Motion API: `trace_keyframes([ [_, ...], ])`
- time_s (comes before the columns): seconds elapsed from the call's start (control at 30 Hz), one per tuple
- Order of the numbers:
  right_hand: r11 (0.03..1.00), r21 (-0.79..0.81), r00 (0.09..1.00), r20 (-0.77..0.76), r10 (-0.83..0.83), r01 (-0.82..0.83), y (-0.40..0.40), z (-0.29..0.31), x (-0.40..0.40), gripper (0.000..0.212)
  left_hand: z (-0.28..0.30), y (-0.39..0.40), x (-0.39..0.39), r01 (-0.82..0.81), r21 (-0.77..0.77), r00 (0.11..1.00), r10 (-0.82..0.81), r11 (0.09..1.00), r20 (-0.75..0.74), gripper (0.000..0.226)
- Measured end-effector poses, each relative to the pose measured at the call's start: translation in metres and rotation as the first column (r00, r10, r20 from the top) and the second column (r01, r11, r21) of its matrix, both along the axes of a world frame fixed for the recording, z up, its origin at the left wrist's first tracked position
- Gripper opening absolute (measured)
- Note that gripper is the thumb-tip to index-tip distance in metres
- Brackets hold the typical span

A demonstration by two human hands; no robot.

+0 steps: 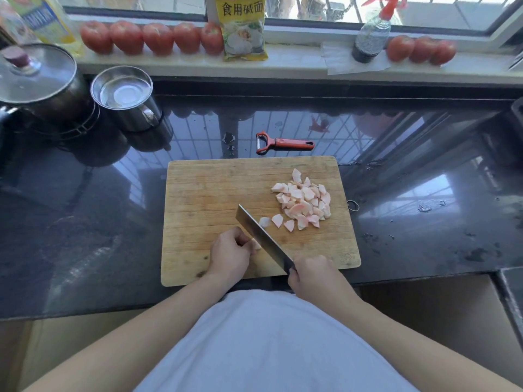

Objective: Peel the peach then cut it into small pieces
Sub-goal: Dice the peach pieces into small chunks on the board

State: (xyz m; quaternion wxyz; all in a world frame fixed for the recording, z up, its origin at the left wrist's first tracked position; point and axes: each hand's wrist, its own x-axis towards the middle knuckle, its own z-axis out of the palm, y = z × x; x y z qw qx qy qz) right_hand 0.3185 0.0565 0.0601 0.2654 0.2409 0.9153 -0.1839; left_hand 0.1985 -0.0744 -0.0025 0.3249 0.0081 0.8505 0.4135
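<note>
A wooden cutting board (215, 193) lies on the dark counter. On its right side sits a heap of small pink-white peach pieces (304, 200). My left hand (230, 254) presses a last bit of peach (256, 244) against the board, mostly hidden under the fingers. My right hand (314, 277) grips the handle of a cleaver (261, 236), whose blade runs diagonally up-left, right beside my left fingertips. One cut piece (264, 221) lies just past the blade.
An orange-handled peeler (284, 143) rests on the counter behind the board. A steel cup (124, 94) and a lidded pot (36, 75) stand at back left. Tomatoes (152, 38), a yellow packet (243, 26) and a spray bottle (370, 38) line the windowsill.
</note>
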Motion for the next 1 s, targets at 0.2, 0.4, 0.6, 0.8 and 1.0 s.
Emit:
trace_keyframes([
  [0.2, 0.999, 0.013, 0.999, 0.01, 0.04, -0.04, -0.007, -0.007, -0.02, 0.017, 0.001, -0.001, 0.002, 0.001, 0.014, 1.0, -0.001, 1.0, -0.019, 0.018],
  [0.4, 0.994, -0.041, 0.989, -0.112, -0.101, 0.097, -0.002, -0.007, -0.021, 0.023, -0.004, -0.004, 0.002, 0.0, 0.015, 1.0, 0.0, 1.0, -0.01, 0.018],
  [0.6, 1.0, -0.012, 0.999, -0.032, 0.022, -0.023, 0.002, 0.0, -0.007, 0.021, -0.004, -0.002, 0.001, -0.021, -0.015, 1.0, 0.021, 1.0, 0.022, 0.019],
  [0.8, 0.994, 0.059, 0.996, 0.015, 0.092, -0.093, 0.0, -0.001, -0.007, 0.02, 0.001, 0.0, 0.002, -0.032, -0.031, 0.999, 0.033, 0.999, 0.032, 0.017],
  [1.0, 0.999, 0.004, 0.998, 0.04, 0.038, -0.039, -0.004, -0.006, -0.021, 0.02, -0.004, 0.0, 0.0, -0.016, -0.024, 1.0, 0.017, 1.0, 0.014, 0.016],
])
